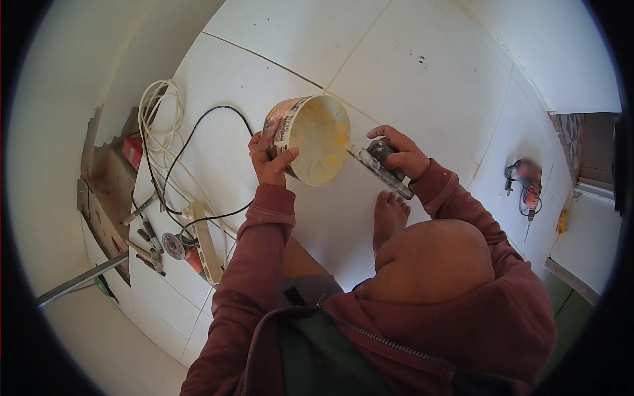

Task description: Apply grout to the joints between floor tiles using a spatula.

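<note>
Facing the right hand (407, 158), the tilted bucket (314, 135) is clamped at its edge by the left hand (269, 168), probably so its inside is easily reached; 1 smeared tool (379, 170) is gripped by the right hand, near the bucket.

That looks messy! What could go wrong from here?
The tilted bucket could slip, since only the left fingers seem to hold it. Bits might drop from the smeared trowel onto the bare foot close by. And the looped black cord on the floor might catch a foot.
</note>
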{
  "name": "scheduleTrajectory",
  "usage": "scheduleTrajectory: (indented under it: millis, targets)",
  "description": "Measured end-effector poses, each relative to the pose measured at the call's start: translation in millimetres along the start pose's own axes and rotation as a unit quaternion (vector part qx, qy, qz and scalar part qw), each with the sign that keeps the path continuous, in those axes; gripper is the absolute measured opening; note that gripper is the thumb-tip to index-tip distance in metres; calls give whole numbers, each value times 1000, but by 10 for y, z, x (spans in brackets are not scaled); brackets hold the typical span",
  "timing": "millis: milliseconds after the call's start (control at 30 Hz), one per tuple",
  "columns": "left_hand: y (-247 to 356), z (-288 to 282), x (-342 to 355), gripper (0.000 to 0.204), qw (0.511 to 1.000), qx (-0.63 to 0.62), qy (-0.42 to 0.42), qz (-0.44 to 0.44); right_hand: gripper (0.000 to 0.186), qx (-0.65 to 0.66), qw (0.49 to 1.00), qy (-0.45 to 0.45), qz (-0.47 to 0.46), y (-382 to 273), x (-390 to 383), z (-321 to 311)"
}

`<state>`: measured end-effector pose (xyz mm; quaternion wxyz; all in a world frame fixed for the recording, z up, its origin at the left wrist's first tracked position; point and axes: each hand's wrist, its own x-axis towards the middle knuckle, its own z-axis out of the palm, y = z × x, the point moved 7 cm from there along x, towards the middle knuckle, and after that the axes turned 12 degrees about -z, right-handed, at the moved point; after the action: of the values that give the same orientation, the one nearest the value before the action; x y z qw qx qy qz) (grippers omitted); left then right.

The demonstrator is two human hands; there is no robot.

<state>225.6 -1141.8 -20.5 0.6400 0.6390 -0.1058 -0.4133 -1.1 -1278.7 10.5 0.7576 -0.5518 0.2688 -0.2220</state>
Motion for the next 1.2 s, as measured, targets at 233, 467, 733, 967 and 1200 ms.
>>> scheduleTrajectory:
  millis: [233,467,733,967,1200]
  targets:
    - [116,-36,-66,70,994,56,13,96,37,-399,894,-199,55,539,844,556]
    - [170,70,-162,76,983,101,53,143,18,-447,794,-357,-207,912,704,997]
    - [60,-282,-87,67,996,-29,15,82,14,269,903,-131,307,1400,353,471]
    - [-163,-938,-539,69,989,-130,66,-2,38,293,932,-84,199,674,333,-114]
    - [-354,-918,-520,62,998,11,6,55,42,-369,921,-119,-44,377,1564,-193]
